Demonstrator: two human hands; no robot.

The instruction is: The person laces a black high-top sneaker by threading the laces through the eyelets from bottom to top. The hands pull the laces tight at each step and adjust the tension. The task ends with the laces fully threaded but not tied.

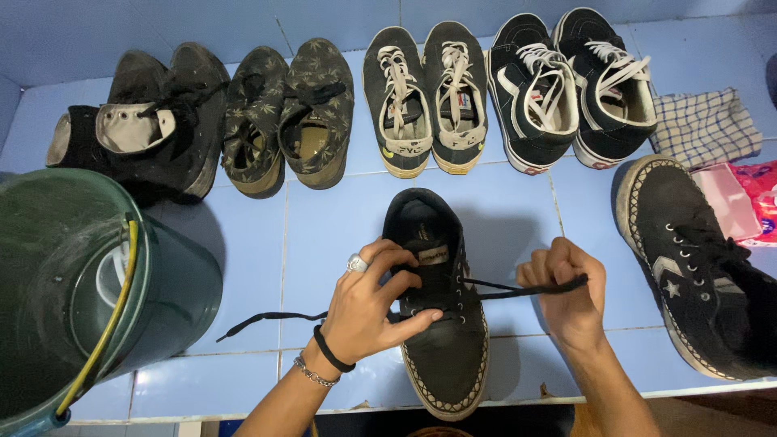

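Observation:
A black low sneaker (437,356) with a woven-pattern sole edge lies on the blue tiled surface (324,218), toe toward me. My left hand (374,303), wearing a ring and wristbands, rests on the shoe's lacing and pinches the black shoelace (267,318) at the eyelets. One lace end trails left over the tiles. My right hand (566,287) is closed on the other lace end and holds it taut out to the right of the shoe.
Several pairs of dark shoes line the back, among them black-and-white sneakers (571,85). A matching black shoe (696,275) lies at the right beside a checked cloth (706,125) and a pink packet (745,198). A green bucket (81,299) stands at the left.

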